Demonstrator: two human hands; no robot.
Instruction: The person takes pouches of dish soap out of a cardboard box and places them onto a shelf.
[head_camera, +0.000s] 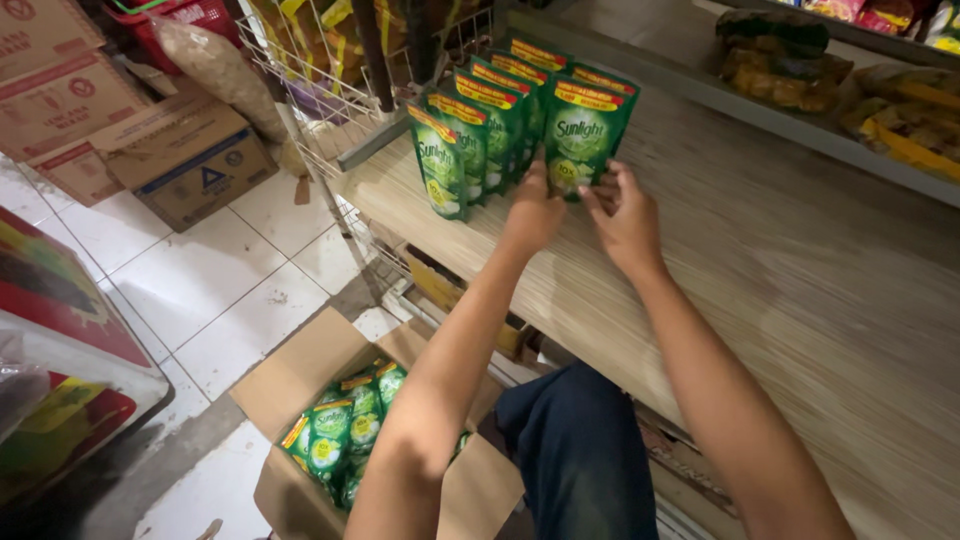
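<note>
closest to the camera, an open cardboard box (300, 385) sat on the tiled floor (225, 290) beside a knee in dark blue trousers (580, 450). inside it lay more green pouches (335, 435), flat and overlapping; about five showed, though the forearm hid part of the heap, so the true number could not be told. the box stood just below the shelf edge, probably so the stock stayed within easy reach.

further up, both arms reached onto the wooden shelf (800, 270). the left hand (533, 212) and the right hand (625, 215) were each closed on the bottom corners of the front green pouch (583, 135), fingers pinching its lower edge from either side. it stood upright, label facing out, at the head of a short second file, likely held so to square it with its neighbours.

beside and behind it stood a row of pouches (470, 150), upright and packed one against the next, running back along the shelf. five or six could be counted in that row, with at least one more behind the held pouch; the rear ones were mostly hidden.

beyond them, a white wire rack (330, 100) held yellow packets, too blurred to count. to the far left, three brown cartons (120, 120) were stacked on the floor, one with its flaps open. on the upper ledge at far right lay several clear bags of snacks (790, 60).
</note>
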